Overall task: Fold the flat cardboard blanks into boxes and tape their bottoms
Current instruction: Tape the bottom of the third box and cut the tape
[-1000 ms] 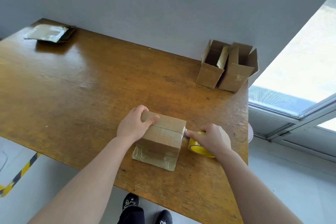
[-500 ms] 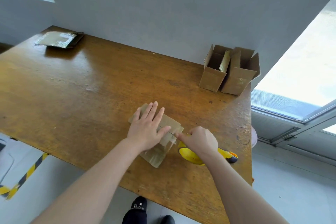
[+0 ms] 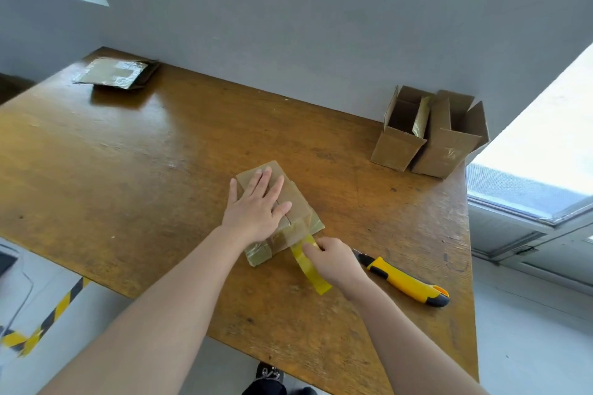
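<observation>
- Now L hand (image 3: 256, 205) lies flat, fingers straight, pressing box (image 3: 298, 205) flaps shut at table's (image 3: 128, 170) near side.
- R hand (image 3: 333, 261) pinches tape (image 3: 313, 272) at box end, prob. to seal seam.
- Knife (image 3: 404, 280) just beside, for cutting.

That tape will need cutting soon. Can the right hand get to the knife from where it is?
Probably yes: the knife lies on bare table just beside the right hand, with nothing between them. But its fingers pinch the tape, so they must let go first.
</observation>
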A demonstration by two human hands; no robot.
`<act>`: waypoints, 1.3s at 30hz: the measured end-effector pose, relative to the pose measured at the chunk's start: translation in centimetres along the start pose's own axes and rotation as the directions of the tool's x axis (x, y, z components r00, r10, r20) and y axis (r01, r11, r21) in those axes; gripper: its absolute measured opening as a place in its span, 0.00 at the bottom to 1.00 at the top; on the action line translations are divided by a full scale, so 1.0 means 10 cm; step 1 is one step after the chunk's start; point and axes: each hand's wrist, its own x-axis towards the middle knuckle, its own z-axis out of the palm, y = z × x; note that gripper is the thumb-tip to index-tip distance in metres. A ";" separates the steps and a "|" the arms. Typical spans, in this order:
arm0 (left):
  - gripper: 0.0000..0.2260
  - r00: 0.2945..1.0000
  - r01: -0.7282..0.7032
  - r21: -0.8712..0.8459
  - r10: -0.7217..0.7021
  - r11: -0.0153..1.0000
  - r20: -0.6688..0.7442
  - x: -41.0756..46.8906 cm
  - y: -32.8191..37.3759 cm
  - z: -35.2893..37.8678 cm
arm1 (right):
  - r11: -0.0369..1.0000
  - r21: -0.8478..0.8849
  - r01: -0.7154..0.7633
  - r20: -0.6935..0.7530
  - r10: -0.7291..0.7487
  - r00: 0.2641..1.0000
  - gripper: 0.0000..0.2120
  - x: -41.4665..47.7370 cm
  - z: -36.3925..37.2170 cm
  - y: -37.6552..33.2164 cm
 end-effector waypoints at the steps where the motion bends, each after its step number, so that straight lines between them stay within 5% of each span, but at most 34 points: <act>1: 0.30 1.000 -0.017 0.000 0.017 1.000 0.000 0.01 -0.02 0.00 | 0.999 -0.009 -0.049 0.028 0.050 0.998 0.20 0.01 0.00 0.01; 8: 0.33 0.997 -0.070 -0.027 0.069 0.997 -0.022 0.01 -0.06 -0.01 | 0.964 -0.180 -0.196 -0.113 0.177 0.978 0.25 0.08 0.17 0.00; 14: 0.51 0.996 -0.081 0.043 0.080 0.996 0.029 -0.04 -0.02 -0.08 | 0.951 -0.232 -0.204 -0.123 0.180 0.976 0.22 0.18 0.18 -0.19; 19: 0.47 0.985 -0.048 0.111 0.065 0.993 -0.157 -0.11 0.18 0.01 | 0.959 -0.207 -0.195 -0.095 0.179 0.979 0.24 0.22 0.17 -0.23; 25: 0.45 0.973 -0.059 0.095 0.079 0.994 -0.218 -0.14 0.22 0.10 | 0.993 0.060 -0.105 0.049 0.102 0.994 0.26 0.13 0.13 -0.03; 32: 0.43 0.977 -0.046 0.086 0.063 0.995 -0.202 -0.16 0.24 0.14 | 0.967 0.250 0.047 0.074 -0.068 0.995 0.09 -0.04 0.10 0.11; 37: 0.42 0.942 -0.117 -0.014 0.106 0.993 -0.317 -0.38 0.19 0.18 | 0.953 0.301 0.033 0.066 -0.055 0.996 0.16 -0.08 0.08 0.13; 39: 0.43 0.909 -0.077 -0.147 0.009 0.986 -0.417 -0.55 0.24 0.20 | 0.946 0.322 0.027 0.058 -0.049 0.997 0.18 -0.09 0.10 0.13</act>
